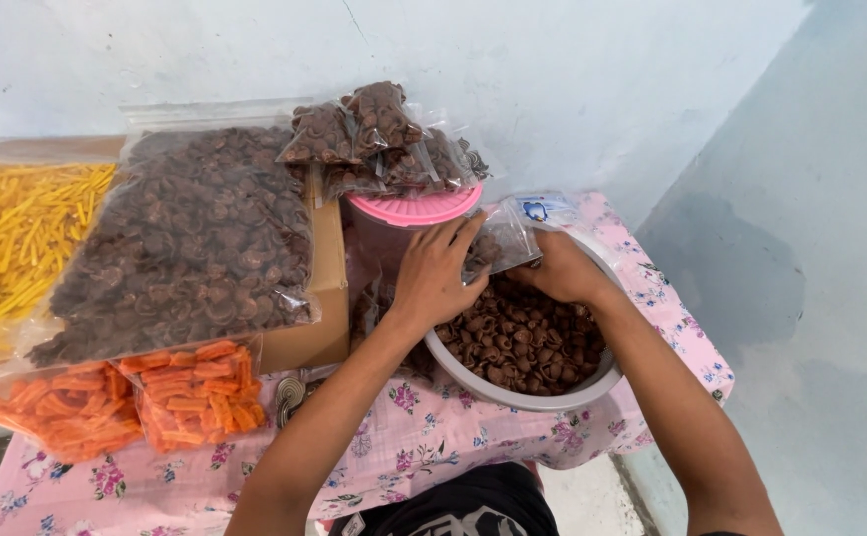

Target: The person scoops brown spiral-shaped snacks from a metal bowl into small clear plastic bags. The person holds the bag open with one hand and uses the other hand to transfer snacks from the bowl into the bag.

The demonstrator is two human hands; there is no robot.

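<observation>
My left hand [435,273] grips the side of a small clear plastic bag [505,238] held over a white bowl [513,395] full of brown shell-shaped snacks [523,342]. My right hand [563,270] is at the bag's other side, low over the snacks, holding the bag's edge. The bag holds a few brown pieces.
A pink-lidded container [414,210] carries several small filled snack bags [374,139]. A large bag of brown snacks [195,243] lies on a cardboard box [324,298]. Orange snack bags [155,397] and yellow stick snacks [16,233] lie left. The floral cloth [433,447] covers the table; a wall corner stands right.
</observation>
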